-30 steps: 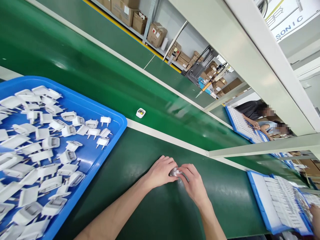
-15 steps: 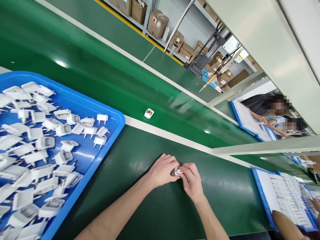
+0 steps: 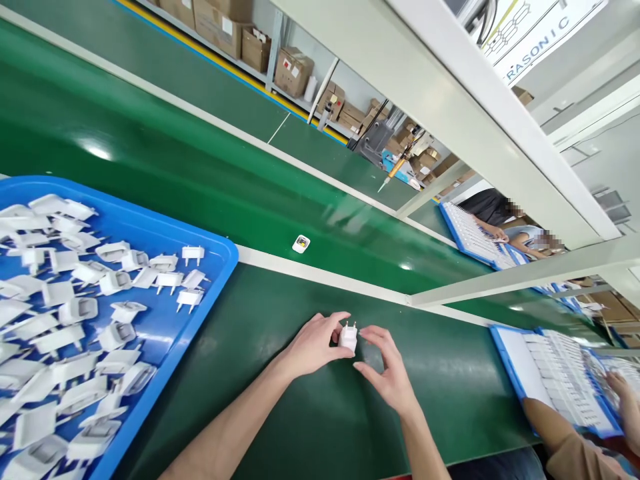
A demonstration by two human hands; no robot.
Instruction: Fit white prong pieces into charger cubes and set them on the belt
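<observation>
A white two-pin plug adapter is held upright above the green table, its metal pins pointing away from me. My left hand grips it from the left between thumb and fingers. Just to the right of the adapter, my right hand is open, thumb and fingers apart, with nothing between them. Beyond both hands, a white adapter housing with something yellow inside lies on the green conveyor belt.
On the left stands a blue tray heaped with white plug housings. A pale metal post crosses the right side. Near a co-worker's arm sits another blue tray with rows of white parts.
My right hand has let go of the adapter and opened to its right. The adapter now stands pins up in my left hand. The housing on the belt has shifted slightly in view.
</observation>
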